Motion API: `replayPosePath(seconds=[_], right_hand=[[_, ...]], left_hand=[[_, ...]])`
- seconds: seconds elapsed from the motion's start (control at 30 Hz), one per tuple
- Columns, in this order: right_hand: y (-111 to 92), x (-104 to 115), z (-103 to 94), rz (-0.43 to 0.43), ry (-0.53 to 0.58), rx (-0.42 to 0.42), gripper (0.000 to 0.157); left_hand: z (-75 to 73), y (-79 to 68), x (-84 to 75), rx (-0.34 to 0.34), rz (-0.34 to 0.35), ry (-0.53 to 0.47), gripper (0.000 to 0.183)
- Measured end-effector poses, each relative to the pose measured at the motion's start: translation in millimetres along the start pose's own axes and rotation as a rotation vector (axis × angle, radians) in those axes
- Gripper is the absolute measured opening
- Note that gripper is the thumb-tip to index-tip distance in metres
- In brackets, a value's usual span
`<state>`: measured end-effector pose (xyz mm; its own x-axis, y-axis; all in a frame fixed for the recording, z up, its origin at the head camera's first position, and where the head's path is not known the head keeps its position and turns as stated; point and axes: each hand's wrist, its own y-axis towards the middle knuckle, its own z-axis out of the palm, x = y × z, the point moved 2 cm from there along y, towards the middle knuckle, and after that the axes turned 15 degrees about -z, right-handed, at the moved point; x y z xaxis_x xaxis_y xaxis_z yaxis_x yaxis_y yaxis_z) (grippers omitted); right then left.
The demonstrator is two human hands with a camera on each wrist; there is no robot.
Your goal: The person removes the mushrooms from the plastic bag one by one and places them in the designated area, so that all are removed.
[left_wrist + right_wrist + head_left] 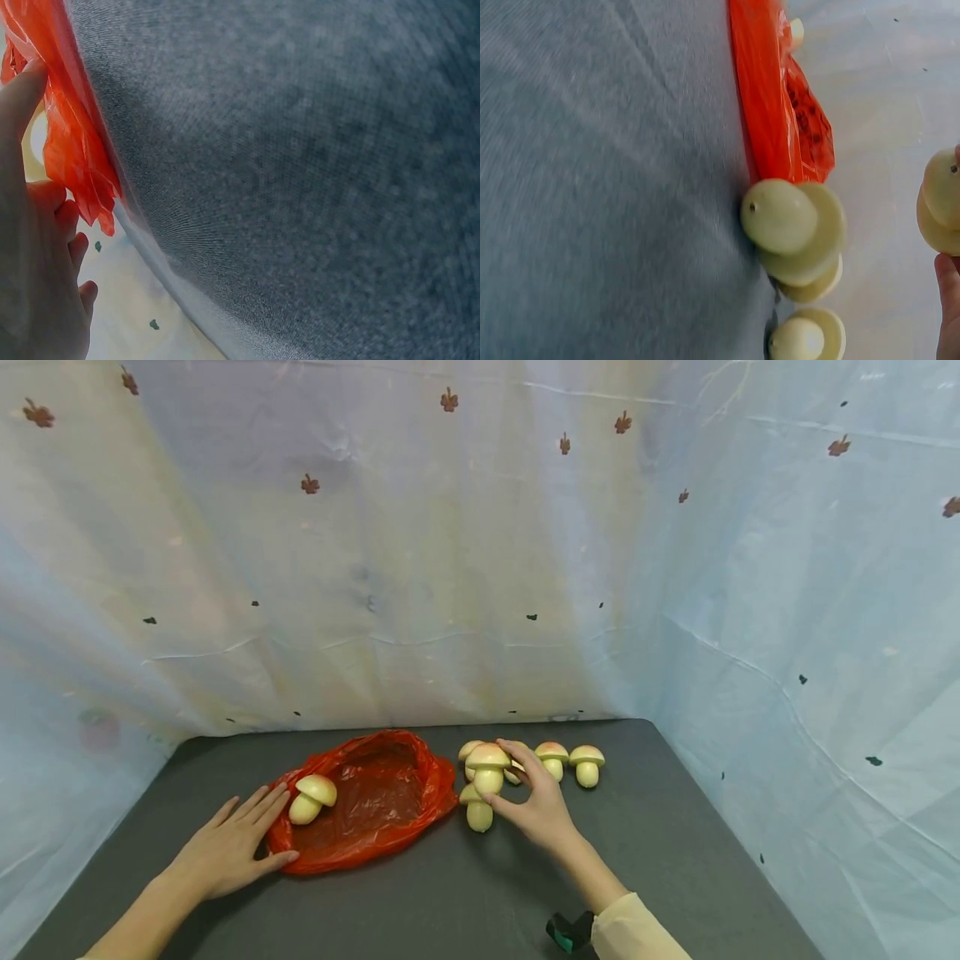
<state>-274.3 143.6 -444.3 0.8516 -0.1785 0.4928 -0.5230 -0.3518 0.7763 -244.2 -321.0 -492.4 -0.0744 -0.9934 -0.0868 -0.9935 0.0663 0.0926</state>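
A red plastic bag lies with its mouth spread wide. One toy mushroom, pale with a reddish cap top, leans inside at the bag's left side. My left hand rests along the bag's left rim, fingers extended; in the left wrist view, its thumb touches the red plastic. Between thumb and fingers, my right hand pinches another toy mushroom, raised and cap up. In the right wrist view, this held mushroom appears at the right edge, apart from the ones standing on the table.
Just right of the bag stands a toy mushroom. Several more are behind the right hand, including one and the rightmost one. A small black-and-green object shows by the right cuff. Hanging sheets border the dark table.
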Motion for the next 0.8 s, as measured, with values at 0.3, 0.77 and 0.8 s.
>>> replayPosePath(seconds=[0.3,0.77,0.8], right_hand=[[-14,-4,-23.1,0.084,-0.049,-0.004,0.08],[-41,-27,-43.6,0.097,-0.142,0.059,0.078],[-43,-28,-44.3,0.1,-0.154,0.073,0.078]], left_hand=[[1.3,1.8,1.6,0.009,0.002,0.006,0.104],[2.4,1.3,-0.7,0.013,0.014,0.01,0.102],[2.3,1.7,-1.0,0.013,0.014,0.01,0.102]])
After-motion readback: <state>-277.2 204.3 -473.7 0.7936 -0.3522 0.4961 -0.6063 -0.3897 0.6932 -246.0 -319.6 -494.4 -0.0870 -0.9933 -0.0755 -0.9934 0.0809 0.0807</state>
